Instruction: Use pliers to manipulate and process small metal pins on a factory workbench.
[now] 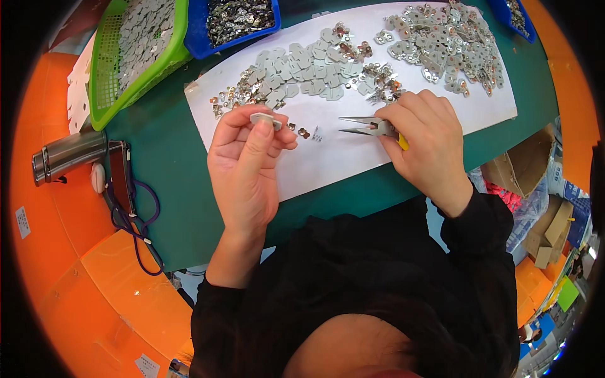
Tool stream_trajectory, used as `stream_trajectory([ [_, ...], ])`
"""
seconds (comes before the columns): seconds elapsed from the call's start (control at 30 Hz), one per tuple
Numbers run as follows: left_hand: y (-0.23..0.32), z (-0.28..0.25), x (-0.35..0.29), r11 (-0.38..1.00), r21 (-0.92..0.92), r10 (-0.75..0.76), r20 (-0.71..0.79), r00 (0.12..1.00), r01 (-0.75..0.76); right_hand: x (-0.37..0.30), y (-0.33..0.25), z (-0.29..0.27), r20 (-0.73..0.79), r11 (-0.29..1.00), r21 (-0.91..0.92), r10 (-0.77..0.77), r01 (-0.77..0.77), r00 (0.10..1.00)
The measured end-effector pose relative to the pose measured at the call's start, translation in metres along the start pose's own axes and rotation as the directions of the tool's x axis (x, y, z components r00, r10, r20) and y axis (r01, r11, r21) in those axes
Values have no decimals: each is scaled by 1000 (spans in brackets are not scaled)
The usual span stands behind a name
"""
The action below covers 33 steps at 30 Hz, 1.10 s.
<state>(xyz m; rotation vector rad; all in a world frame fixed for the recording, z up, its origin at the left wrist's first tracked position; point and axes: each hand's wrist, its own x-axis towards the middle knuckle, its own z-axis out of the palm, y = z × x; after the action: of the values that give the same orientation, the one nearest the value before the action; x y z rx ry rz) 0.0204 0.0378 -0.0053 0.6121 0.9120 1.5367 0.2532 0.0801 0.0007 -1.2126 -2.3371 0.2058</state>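
While your left hand (244, 160) pinches a grey plate (258, 116) between thumb and fingers, your right hand (430, 135) wraps around yellow-handled pliers (379, 128), their jaws parted. Small metal pieces (304, 133) lie between your hands on white paper (334, 157). To the left, a white label (23, 222) is too small to read; beyond, loose plates (302, 68) lie heaped.

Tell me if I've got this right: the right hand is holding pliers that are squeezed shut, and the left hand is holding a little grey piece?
Not quite: the pliers are open, with their two tips apart, as the head view shows. The right hand does hold them, and the left hand does hold a little grey piece.
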Motion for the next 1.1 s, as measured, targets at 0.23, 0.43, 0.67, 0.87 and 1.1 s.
stream_trajectory([
  [0.23,4,5,-1,966,48,-258,109,960,255,14,-10,-9,97,855,510,48,-91,994],
  [0.43,0,10,-7,951,80,-308,142,941,299,32,-26,-5,315,480,807,142,-344,938],
  [0.67,0,14,-13,976,187,-134,120,984,111,38,-23,-10,359,570,743,103,-351,928],
  [0.87,0,18,-16,946,321,-69,112,991,30,39,-24,-12,355,592,737,72,-327,932],
  [1.1,-1,14,-17,923,383,-11,140,990,-44,39,-22,-10,419,454,804,27,-384,908],
])
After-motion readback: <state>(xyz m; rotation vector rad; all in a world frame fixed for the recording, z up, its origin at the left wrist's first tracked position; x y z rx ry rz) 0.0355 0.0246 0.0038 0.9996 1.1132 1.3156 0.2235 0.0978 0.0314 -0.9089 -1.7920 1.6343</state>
